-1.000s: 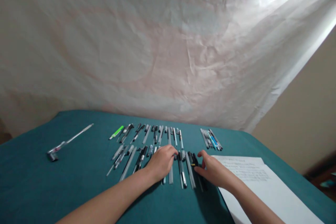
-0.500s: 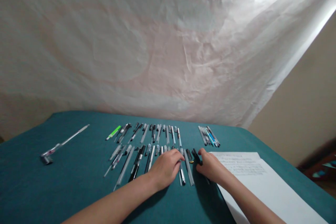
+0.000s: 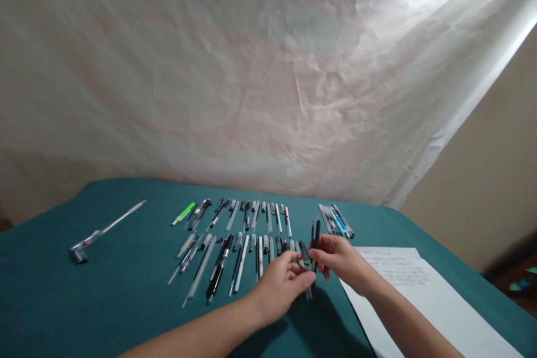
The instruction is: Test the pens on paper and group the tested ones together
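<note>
My right hand [image 3: 333, 254] pinches a black pen [image 3: 317, 232] and holds it upright over the right end of the near row. A thin dark rod [image 3: 312, 230], perhaps a refill, stands close beside the pen. My left hand [image 3: 285, 279] is just left of it, thumb and curled fingers apart. Its thumb tip is by the pen's lower end; whether they touch I cannot tell. Under and behind my left hand lie pens and caps of the near row, partly hidden. A black and silver pen [image 3: 219, 271] lies further left in that row.
A far row holds several more pens, with a green highlighter [image 3: 183, 213] at its left end. A bundle of pens [image 3: 335, 220] lies back right. White paper sheets [image 3: 436, 302] with handwriting cover the right front. A long silver tool [image 3: 104, 230] lies far left on the green cloth [image 3: 126, 285].
My right hand has lifted the black pen off the cloth and upright. My left hand has moved right and nearer to me, towards the pen, uncovering part of the near row.
</note>
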### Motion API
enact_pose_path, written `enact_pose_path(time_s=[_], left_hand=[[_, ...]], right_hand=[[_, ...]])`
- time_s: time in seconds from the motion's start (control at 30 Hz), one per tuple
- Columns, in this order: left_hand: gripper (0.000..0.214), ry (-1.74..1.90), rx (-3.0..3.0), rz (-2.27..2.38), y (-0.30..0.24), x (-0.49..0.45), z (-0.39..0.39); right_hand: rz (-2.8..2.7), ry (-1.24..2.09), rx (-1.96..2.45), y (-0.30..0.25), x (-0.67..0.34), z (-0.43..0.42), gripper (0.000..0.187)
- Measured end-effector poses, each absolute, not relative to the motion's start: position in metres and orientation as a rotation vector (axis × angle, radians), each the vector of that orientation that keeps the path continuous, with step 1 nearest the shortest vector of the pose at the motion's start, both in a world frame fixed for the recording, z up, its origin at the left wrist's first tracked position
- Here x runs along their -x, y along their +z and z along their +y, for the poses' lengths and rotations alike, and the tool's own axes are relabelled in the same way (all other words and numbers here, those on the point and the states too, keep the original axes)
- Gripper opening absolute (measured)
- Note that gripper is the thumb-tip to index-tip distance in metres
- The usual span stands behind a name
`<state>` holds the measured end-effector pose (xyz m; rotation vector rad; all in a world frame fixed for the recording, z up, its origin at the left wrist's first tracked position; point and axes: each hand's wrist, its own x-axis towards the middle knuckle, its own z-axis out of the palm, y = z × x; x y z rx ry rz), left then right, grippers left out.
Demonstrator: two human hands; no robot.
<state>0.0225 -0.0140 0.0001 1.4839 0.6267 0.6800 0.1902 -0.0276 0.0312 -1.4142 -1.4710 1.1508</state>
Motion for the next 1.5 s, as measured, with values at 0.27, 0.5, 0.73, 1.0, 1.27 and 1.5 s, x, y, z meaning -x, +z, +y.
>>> enact_pose_path(time_s=[0.27, 0.5, 0.73, 1.0, 1.27, 1.5], left_hand=[[0.023, 0.684, -1.336, 0.546, 0.007, -0.024, -0.016], [0.012, 0.672, -1.424, 0.582, 0.002, -0.024, -0.018], [0.013, 0.670, -1.510, 0.627, 0.001, -0.024, -0.021], [0.016, 0.682, -1.542, 0.614, 0.000, -0.024, -0.020], [0.015, 0.681, -1.575, 0.600, -0.002, -0.024, -0.020], [0.016, 0.844, -1.557, 0.619, -0.001, -0.023, -0.013]], right_hand=[[-1.475, 1.175, 1.290, 0.036, -0.177, -0.034, 0.027], [-1.192, 0.811, 1.184, 0.067, -0.212, -0.036, 0.023], [-1.104, 0.719, 1.154, 0.079, -0.232, -0.036, 0.026], [-1.167, 0.738, 1.176, 0.082, -0.232, -0.037, 0.028], [-1.348, 0.803, 1.250, 0.076, -0.224, -0.039, 0.024], [-1.478, 0.818, 1.359, 0.049, -0.218, -0.027, 0.031]])
